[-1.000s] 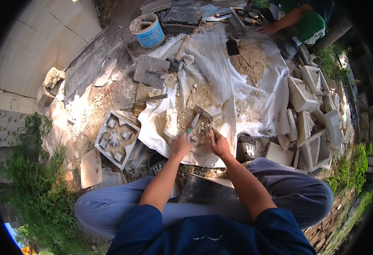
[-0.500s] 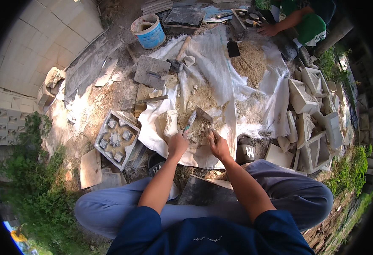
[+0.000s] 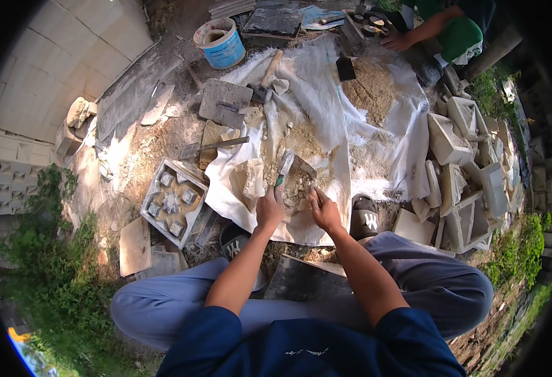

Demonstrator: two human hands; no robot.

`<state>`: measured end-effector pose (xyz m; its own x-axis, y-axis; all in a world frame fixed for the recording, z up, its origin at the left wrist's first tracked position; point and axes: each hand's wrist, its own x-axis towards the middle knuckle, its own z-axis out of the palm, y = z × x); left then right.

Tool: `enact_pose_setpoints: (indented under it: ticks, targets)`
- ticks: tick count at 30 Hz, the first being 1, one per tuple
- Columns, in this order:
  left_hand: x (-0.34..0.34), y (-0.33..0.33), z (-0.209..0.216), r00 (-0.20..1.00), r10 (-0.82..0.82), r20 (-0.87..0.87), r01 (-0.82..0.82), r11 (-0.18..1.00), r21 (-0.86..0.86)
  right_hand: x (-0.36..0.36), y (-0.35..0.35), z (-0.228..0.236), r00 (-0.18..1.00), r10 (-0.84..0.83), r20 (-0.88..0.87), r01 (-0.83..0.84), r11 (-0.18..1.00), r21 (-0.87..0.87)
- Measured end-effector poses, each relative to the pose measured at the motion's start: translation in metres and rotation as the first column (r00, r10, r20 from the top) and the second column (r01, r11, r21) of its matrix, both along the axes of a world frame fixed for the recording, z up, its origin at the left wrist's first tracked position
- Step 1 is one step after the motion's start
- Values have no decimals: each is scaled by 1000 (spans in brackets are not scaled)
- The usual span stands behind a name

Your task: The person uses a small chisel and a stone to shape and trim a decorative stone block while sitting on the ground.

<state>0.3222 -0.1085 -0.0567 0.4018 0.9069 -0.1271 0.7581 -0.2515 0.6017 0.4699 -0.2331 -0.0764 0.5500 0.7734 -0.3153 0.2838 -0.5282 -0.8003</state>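
My left hand [image 3: 270, 208] is closed round the green handle of a narrow scraper [image 3: 285, 162], its pale blade pointing away from me. My right hand [image 3: 325, 210] grips a trowel [image 3: 304, 167], whose flat dirty blade leans toward the scraper over the rubble. The two blades sit close together; I cannot tell whether they touch. Beneath them, crumbled mortar [image 3: 296, 183] lies on a white woven sheet [image 3: 230, 204]. A pale broken lump [image 3: 254, 178] rests just left of my left hand. The trowel's handle is mostly hidden by my fingers.
A patterned block mould [image 3: 173, 202] lies to the left. Beyond are a float [image 3: 224, 103], a hammer [image 3: 271, 70], a blue bucket [image 3: 222, 50] and a sand pile [image 3: 369, 91]. Concrete blocks [image 3: 448, 141] are heaped at right. Another person's hand [image 3: 396, 41] works at the far right.
My left hand has shifted slightly right and the scraper's blade has swung away from me, nearer the trowel. My right hand has moved a little to the right, still gripping the trowel.
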Motion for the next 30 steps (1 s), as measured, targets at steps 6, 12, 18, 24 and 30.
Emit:
enact_pose_setpoints:
  ticks: [6, 12, 18, 24, 30]
  targets:
    - [-14, -13, 0, 982, -80, -169, 79, 997, -17, -4, 5, 5, 1000, 10, -8, -10, 1000, 1]
    - [-18, -10, 7, 970, -10, -242, -22, 991, -129, -4, 8, 12, 1000, 2, -25, -2, 1000, -27]
    - [-32, -8, -12, 989, -91, -116, 97, 994, 42, -4, 7, 10, 999, 5, -34, -5, 1000, 23]
    - [-16, -6, -10, 982, -15, -187, 13, 1000, -10, -4, 4, 4, 1000, 6, 4, -6, 1000, 0]
    - [-17, -13, 1, 994, -103, -29, 103, 995, -19, -7, 6, 9, 1000, -8, -20, 9, 999, 35]
